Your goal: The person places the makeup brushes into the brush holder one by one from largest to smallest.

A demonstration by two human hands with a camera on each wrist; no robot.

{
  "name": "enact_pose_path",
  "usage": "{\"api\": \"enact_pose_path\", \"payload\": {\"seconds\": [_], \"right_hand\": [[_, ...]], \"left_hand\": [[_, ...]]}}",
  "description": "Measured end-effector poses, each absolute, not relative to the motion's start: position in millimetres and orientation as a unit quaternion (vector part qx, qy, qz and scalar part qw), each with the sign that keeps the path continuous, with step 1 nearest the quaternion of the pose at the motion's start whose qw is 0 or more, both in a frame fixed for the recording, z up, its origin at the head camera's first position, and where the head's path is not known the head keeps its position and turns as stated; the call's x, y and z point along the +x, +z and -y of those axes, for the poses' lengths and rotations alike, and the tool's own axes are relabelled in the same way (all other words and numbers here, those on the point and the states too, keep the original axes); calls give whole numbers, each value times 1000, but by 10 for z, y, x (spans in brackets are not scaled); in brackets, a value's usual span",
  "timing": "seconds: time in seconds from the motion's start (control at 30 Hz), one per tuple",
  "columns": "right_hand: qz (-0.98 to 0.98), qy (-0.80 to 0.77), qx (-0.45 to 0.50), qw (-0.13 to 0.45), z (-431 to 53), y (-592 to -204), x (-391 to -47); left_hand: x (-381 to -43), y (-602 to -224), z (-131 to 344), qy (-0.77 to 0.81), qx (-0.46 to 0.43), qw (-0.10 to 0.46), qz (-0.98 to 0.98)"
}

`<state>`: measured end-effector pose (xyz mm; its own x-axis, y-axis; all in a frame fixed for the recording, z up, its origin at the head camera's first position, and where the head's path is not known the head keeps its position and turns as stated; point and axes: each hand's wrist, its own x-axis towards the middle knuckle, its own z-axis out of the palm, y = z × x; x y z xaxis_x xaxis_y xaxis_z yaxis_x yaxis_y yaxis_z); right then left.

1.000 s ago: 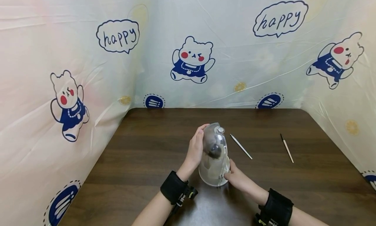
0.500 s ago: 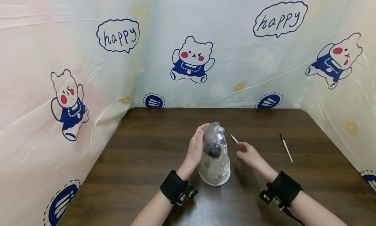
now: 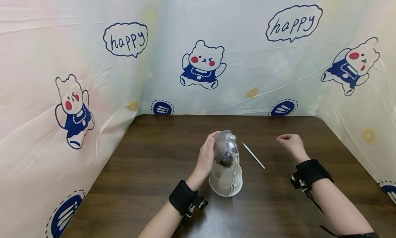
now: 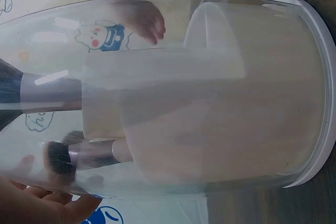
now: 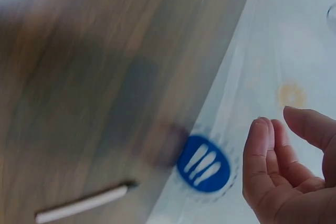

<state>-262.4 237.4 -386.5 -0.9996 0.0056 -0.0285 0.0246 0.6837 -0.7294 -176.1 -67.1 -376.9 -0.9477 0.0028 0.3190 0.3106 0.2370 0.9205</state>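
Observation:
A clear domed makeup brush holder (image 3: 224, 176) with a white base stands on the table. Through its wall, the left wrist view shows a large dark-bristled makeup brush (image 4: 50, 92) and a smaller one (image 4: 86, 154) beside pale inner compartments. My left hand (image 3: 206, 153) grips the holder's upper left side, its fingers partly hidden behind it. Off to the right, my right hand (image 3: 292, 145) hovers above the table, fingers loosely bent and thumb apart, holding nothing. Below it lies a thin dark-tipped brush (image 5: 84, 203), which the hand and wrist hide in the head view.
A slim white stick with a pointed end (image 3: 253, 155) lies between the holder and my right hand. Dark wood tabletop (image 3: 148, 169) surrounds everything. A printed curtain (image 3: 247, 59) hangs along the table's back and sides.
My right hand has left the holder's right side, passed over the slim white stick and moved far to the right, over the dark-tipped brush. The left hand and holder stay put.

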Motion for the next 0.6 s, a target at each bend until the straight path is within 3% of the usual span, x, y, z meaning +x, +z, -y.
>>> {"api": "enact_pose_path", "payload": {"seconds": [0.33,0.6], "right_hand": [[-922,-369,108,-34,-2841,-3977,-2657],[-929,-340,145,-18,-3054,-4159,-2662]], "left_hand": [[-1765,-3769,678,-616,-91,115,774],[-1769,-3769,671,-614,-97,124,774]]}}
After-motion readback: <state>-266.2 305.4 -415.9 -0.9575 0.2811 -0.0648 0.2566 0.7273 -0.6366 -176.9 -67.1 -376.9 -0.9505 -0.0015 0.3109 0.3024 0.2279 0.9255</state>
